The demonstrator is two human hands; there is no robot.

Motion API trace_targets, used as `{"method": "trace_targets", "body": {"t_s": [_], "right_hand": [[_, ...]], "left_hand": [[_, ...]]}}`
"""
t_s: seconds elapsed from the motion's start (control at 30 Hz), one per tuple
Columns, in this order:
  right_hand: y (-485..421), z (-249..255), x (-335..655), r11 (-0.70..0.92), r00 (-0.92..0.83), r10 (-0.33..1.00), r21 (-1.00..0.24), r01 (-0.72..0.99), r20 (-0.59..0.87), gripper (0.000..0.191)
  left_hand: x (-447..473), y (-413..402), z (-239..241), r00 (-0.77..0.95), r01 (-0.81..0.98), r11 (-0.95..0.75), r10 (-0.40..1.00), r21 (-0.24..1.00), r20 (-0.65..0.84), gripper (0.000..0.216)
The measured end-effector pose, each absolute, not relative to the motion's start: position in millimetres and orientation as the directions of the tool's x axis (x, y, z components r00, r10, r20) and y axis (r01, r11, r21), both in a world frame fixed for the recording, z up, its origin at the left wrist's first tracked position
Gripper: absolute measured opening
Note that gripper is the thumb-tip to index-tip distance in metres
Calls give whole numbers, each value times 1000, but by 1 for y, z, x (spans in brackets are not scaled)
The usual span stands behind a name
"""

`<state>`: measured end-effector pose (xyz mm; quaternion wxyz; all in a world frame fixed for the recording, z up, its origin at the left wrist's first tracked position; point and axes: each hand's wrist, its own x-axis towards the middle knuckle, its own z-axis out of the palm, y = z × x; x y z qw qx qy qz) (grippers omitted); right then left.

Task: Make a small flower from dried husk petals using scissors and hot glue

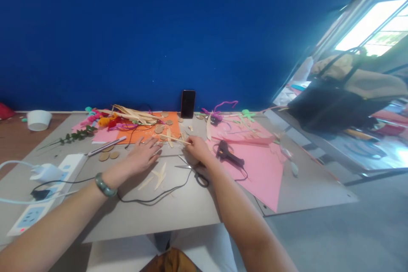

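Observation:
My right hand (pixel 197 148) pinches one end of a thin pale stick (pixel 174 139), which points left toward my other hand. With its fingers apart, my left hand (pixel 145 154) rests palm down by the front edge of an orange sheet (pixel 174 127). Pale leaf-shaped strips (pixel 160 175) lie in front of it. Scissors with black handles (pixel 201 179) lie under my right wrist, partly hidden. To the right, a black glue gun (pixel 230 154) sits on pink paper (pixel 262 170). Small wooden discs (pixel 159 129) are scattered beyond my left hand.
A white power strip (pixel 72 165) with plugs lies at the left, and a black cord (pixel 149 201) crosses the table. A phone (pixel 188 104) leans against the blue wall. Dried strips (pixel 134 114), a green sprig (pixel 75 137) and a white cup (pixel 38 120) are at the back left.

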<state>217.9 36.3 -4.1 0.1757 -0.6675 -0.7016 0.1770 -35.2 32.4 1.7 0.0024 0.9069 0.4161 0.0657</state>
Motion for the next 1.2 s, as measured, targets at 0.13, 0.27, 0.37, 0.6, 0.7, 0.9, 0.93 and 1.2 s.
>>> {"method": "trace_targets", "body": {"t_s": [0.13,0.27,0.37,0.6,0.7,0.9,0.93,1.2], "right_hand": [[38,-4,221,21,-14,1000,-484,875,18,17],[33,-1,217,35,-18,999,-478,878,40,15],[29,2,211,75,-51,997,-475,877,64,14],[21,6,201,172,-154,985,-481,859,77,18],[19,6,199,176,-168,984,-481,859,62,20],[15,8,197,183,-192,981,-512,839,36,18],[15,9,197,181,-193,981,-517,836,30,19],[19,10,199,204,-176,979,-548,811,105,41]], "left_hand": [[-29,24,17,610,770,-618,786,160,99,23],[-24,9,20,525,823,-514,851,242,18,21],[-20,-9,13,555,797,-539,832,273,21,36],[-36,-17,-2,574,793,-552,819,256,-12,33],[-48,-5,-3,560,793,-528,828,306,-23,26],[-57,14,16,494,805,-437,868,401,-45,24],[-58,15,21,469,812,-418,883,407,-29,25],[-106,14,30,353,931,-331,925,156,-141,39]]}}
